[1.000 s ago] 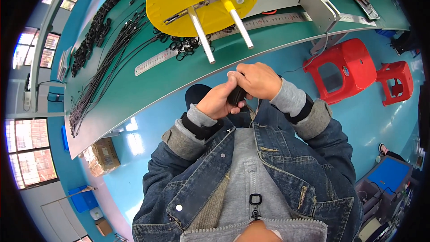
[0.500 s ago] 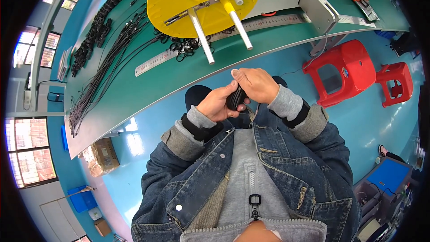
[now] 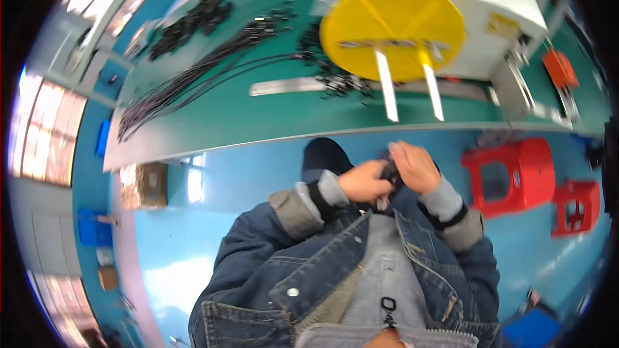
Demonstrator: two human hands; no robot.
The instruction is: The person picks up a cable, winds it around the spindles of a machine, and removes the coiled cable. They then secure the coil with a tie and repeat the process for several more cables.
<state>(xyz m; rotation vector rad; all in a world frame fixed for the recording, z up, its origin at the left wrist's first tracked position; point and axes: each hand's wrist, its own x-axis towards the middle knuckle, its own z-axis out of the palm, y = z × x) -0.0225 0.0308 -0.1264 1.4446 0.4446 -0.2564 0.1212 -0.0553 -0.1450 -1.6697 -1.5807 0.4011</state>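
A long green tabletop spans the top, matte and smooth. On it stands a white boxy machine with a small yellow label on its side and a flat yellow disc in front. Thin black cables lie in bundles across the surface. Two red plastic stools stand on the blue floor. Left hand and right hand both clench one small black object, held at chest height below the tabletop's edge.

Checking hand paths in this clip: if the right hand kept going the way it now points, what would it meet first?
The right hand points leftward, toward the left hand. It already grips the small dark object between them, so the left hand comes next. Depth is unclear.
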